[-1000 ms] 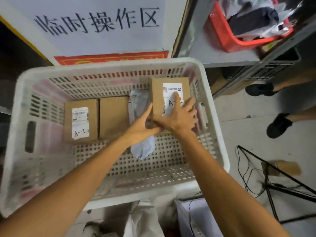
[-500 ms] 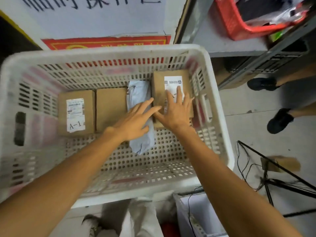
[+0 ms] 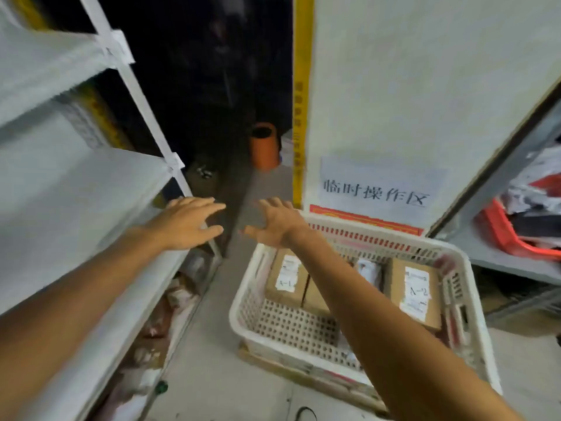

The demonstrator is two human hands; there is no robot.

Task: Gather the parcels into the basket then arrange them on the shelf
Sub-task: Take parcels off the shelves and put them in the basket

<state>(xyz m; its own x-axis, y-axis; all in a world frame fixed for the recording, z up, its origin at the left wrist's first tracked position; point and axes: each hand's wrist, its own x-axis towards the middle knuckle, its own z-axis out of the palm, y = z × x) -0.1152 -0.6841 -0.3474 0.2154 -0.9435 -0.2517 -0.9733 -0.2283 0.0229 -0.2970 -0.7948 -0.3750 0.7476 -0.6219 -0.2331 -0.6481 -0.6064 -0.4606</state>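
Left hand (image 3: 185,223), right hand (image 3: 274,227) empty, spread — grip one parcel (image 3: 285,276) from basket (image 3: 235,308) squarely; set flat on shelf (image 3: 76,208).

A white perforated basket (image 3: 303,329) holds brown parcels (image 3: 416,293) with white labels, near an orange bin (image 3: 263,145).

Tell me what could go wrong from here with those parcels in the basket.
The soft grey bag lies close beside the labelled box at the right of the white basket; it might snag when pulled out. That box and the A-1 box look alike, so they could get mixed up on the shelf. The left hand, open like the right hand, hovers at the shelf edge and might bump it.
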